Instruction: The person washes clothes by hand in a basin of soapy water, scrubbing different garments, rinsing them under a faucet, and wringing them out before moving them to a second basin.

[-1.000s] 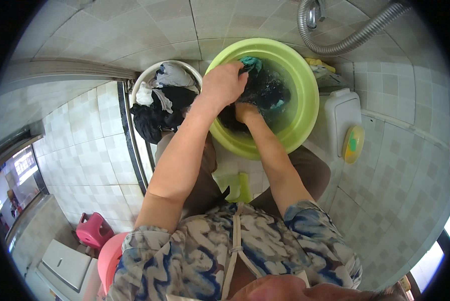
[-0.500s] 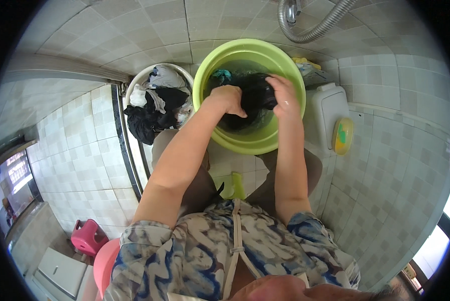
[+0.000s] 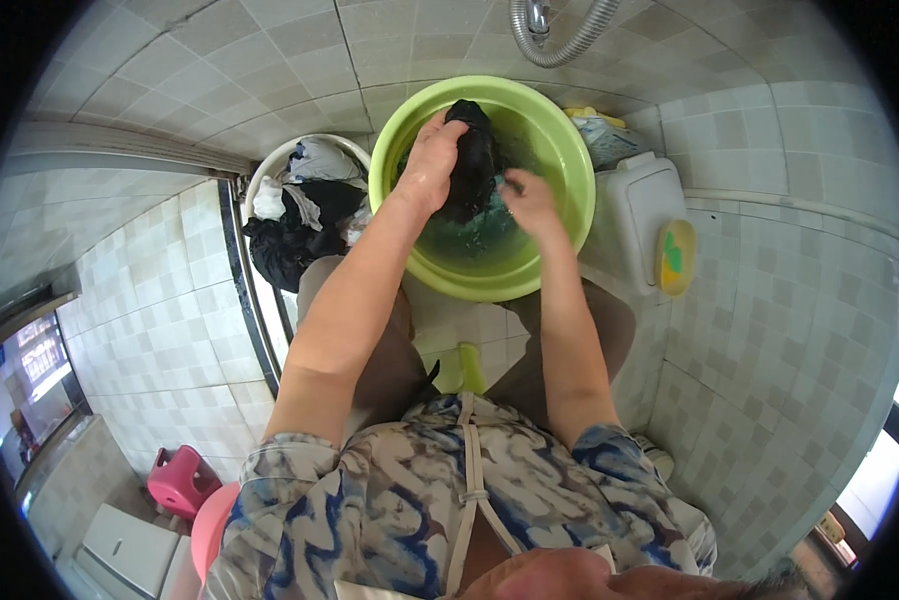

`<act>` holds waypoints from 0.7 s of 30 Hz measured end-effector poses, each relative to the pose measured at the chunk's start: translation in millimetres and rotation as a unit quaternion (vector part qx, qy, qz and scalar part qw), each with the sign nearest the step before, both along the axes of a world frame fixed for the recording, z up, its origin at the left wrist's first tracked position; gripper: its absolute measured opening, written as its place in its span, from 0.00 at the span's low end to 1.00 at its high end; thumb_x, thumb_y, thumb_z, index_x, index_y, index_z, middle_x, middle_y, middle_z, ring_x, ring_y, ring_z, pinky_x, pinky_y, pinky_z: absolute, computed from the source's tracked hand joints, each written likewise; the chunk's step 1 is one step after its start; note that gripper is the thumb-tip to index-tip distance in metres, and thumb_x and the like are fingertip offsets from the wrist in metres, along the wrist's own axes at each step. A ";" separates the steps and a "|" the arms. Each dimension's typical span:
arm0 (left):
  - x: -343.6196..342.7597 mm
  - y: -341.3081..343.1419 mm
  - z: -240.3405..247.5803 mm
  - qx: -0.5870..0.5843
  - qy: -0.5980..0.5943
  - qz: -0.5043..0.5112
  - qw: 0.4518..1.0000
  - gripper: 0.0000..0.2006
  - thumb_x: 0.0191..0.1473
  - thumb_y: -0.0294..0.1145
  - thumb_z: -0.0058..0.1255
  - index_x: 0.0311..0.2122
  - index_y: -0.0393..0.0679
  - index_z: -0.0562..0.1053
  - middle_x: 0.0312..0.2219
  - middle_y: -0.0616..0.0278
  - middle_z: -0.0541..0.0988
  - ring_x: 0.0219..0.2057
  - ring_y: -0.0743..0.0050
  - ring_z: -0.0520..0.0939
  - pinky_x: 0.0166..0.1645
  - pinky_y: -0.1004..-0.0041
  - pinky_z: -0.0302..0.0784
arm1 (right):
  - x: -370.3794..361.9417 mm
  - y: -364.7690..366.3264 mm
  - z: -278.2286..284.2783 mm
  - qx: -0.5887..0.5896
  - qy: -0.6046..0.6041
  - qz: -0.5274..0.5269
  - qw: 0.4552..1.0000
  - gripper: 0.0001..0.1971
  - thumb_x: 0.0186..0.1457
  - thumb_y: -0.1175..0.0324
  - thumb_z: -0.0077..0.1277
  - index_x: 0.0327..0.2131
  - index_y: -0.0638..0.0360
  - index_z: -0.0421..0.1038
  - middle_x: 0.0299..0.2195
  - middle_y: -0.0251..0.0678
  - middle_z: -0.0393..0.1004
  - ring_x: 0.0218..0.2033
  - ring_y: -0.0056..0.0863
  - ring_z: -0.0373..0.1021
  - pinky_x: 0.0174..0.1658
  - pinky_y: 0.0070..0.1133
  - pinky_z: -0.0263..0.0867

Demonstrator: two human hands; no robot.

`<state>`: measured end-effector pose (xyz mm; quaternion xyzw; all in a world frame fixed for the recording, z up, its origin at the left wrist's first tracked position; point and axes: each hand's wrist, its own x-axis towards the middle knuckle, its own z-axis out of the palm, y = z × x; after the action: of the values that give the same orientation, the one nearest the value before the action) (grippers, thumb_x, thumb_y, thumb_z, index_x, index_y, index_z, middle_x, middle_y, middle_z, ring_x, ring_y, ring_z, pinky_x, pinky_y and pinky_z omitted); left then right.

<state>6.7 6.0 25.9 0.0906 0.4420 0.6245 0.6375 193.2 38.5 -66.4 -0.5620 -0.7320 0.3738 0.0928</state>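
Compared with half a second ago, the dark garment point(image 3: 472, 160) has been bunched into a taller wad against the left wall of the green basin point(image 3: 569, 170), and the right hand point(image 3: 529, 200) has dropped from the garment's top to the water beside it. The left hand point(image 3: 431, 160) is closed around the garment's left side, pressing it. The right hand's fingers are curled at the cloth's lower edge; whether they pinch it is unclear. The garment's lower part is blurred under greenish water. A white basket point(image 3: 299, 205) of dark and white clothes stands just left of the basin, partly cut off by the left forearm. The tiled floor point(image 3: 769, 330) and a metal hose point(image 3: 559, 40) surround them.
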 end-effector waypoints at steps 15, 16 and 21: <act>-33.1 6.4 -37.5 0.003 0.462 0.049 0.886 0.10 0.53 0.31 0.46 0.37 0.39 0.75 0.19 0.62 0.77 0.23 0.72 0.76 0.32 0.73 0.72 | -2.8 9.8 92.8 -0.121 0.530 -0.289 0.788 0.15 0.54 0.75 0.34 0.46 0.65 0.59 0.29 0.39 0.69 0.23 0.30 0.69 0.26 0.26 0.72; -34.0 6.0 -32.0 -0.022 0.391 0.043 0.919 0.10 0.51 0.32 0.48 0.37 0.39 0.75 0.19 0.58 0.77 0.23 0.68 0.77 0.31 0.71 0.72 | -1.5 11.2 109.8 -0.117 0.534 -0.281 0.789 0.14 0.55 0.74 0.33 0.45 0.64 0.60 0.30 0.39 0.70 0.23 0.30 0.70 0.25 0.27 0.72; -46.7 1.7 -28.6 -0.007 0.558 0.062 0.828 0.10 0.48 0.35 0.55 0.29 0.39 0.76 0.18 0.53 0.75 0.20 0.58 0.76 0.28 0.69 0.71 | 5.9 22.3 158.2 -0.023 0.457 -0.354 0.815 0.12 0.58 0.68 0.35 0.44 0.60 0.62 0.34 0.36 0.69 0.31 0.32 0.69 0.34 0.29 0.71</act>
<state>-40.0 7.7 -2.7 0.3912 0.7315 0.5028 0.2429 199.1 60.7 91.9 -0.5488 -0.3466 0.5456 0.5301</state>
